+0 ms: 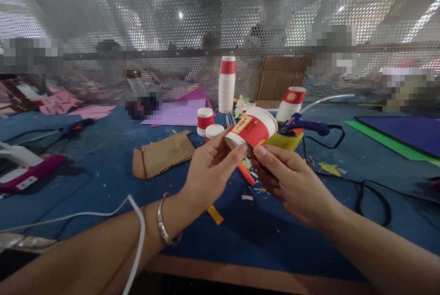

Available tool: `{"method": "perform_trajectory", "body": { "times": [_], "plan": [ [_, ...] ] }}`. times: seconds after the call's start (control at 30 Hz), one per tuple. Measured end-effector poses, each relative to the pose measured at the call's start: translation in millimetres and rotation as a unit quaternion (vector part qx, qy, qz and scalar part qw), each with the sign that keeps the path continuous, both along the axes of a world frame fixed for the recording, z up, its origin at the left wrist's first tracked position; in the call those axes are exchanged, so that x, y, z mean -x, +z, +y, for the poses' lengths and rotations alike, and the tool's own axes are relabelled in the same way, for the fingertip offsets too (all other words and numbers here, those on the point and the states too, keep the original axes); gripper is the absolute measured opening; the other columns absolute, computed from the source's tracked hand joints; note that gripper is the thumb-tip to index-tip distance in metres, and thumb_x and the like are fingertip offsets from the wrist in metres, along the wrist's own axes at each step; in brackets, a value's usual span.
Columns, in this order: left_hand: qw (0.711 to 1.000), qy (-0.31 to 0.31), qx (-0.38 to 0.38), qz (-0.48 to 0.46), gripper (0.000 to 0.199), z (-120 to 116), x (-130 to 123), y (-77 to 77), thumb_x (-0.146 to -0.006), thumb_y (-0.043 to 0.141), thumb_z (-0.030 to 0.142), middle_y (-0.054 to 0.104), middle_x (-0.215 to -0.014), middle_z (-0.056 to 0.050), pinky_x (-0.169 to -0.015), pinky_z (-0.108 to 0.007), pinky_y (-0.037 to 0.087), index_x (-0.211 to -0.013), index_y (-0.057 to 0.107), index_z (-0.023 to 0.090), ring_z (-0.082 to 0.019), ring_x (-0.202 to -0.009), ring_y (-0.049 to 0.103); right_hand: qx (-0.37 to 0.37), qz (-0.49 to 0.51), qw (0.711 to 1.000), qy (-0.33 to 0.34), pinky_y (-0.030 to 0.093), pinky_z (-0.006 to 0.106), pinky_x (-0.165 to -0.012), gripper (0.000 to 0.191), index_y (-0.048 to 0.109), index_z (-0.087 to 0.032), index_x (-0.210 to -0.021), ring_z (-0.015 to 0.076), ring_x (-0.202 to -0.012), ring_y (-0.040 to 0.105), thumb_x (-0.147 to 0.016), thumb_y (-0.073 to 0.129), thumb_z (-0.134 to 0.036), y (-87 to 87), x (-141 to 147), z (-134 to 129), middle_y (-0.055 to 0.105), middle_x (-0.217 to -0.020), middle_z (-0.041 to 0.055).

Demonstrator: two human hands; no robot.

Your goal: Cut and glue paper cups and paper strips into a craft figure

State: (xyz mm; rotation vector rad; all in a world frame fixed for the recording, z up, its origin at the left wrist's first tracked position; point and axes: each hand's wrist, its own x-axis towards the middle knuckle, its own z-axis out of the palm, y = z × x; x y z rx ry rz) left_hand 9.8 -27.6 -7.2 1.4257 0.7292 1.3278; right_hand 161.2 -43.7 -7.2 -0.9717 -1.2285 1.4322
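Head view: left hand (215, 162) grips a tilted paper cup (252, 127), contents hidden, while right hand (287, 173) pinches its edge.

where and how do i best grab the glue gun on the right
Grip the blue handle of the glue gun, coming from the right and low: it sticks out that way, while the nozzle end faces left toward the held cup and may be hot. The clear stick slants up behind, so stay below it.
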Motion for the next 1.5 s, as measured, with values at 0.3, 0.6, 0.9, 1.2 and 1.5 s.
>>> {"method": "perform_trajectory", "body": {
  "times": [0.3,0.6,0.9,1.2,1.5],
  "plan": [
    [1.0,-0.003,-0.023,0.012,0.045,-3,1,3.2,-0.091,0.062,0.028,0.069,-0.128,-0.01,-0.106,-0.042,0.049,-0.135,0.061,0.021,-0.023,-0.116,0.064,-0.053,-0.036,0.998,0.0,0.018,0.024,-0.043,0.044,0.052,-0.02,-0.07,0.0069,-0.05,0.027,-0.088,0.065,-0.057,-3.6,-3,0,0.038,-0.062,-0.0048],
    [0.998,0.01,-0.053,0.036,0.053,0,4,1.4,-0.089,0.064,0.027,0.07,-0.127,-0.009,-0.101,-0.042,0.053,-0.141,0.056,0.023,-0.024,-0.111,0.067,-0.097,-0.084,0.992,-0.01,0.019,0.025,-0.041,0.047,0.048,-0.021,-0.065,0.0083,-0.05,0.026,-0.091,0.061,-0.058,-3.1,-5,0,0.036,-0.059,-0.0051],
    [0.999,0.012,-0.038,0.027,0.063,4,7,0.0,-0.084,0.072,0.027,0.071,-0.125,-0.01,-0.1,-0.042,0.054,-0.143,0.053,0.023,-0.024,-0.109,0.068,-0.083,-0.075,0.994,-0.001,0.018,0.024,-0.04,0.046,0.049,-0.02,-0.068,0.0073,-0.049,0.026,-0.09,0.06,-0.059,-7.1,-5,4,0.036,-0.06,-0.0058],
    [1.0,-0.009,-0.014,-0.009,0.056,9,6,-1.4,-0.085,0.067,0.026,0.071,-0.127,-0.008,-0.105,-0.042,0.051,-0.14,0.057,0.025,-0.025,-0.116,0.066,-0.07,-0.072,0.995,-0.006,0.015,0.023,-0.038,0.046,0.054,-0.02,-0.068,0.0076,-0.047,0.026,-0.087,0.063,-0.061,-2.8,-3,2,0.036,-0.056,-0.0059],
    [0.992,-0.035,0.093,-0.083,0.039,6,3,7.1,-0.082,0.066,0.022,0.075,-0.112,-0.009,-0.092,-0.039,0.059,-0.12,0.071,0.019,-0.024,-0.103,0.07,-0.082,-0.102,0.991,-0.008,0.015,0.023,-0.038,0.046,0.051,-0.022,-0.067,0.0076,-0.046,0.023,-0.089,0.06,-0.061,-2.8,-4,1,0.032,-0.055,-0.0069]
  ]
}}
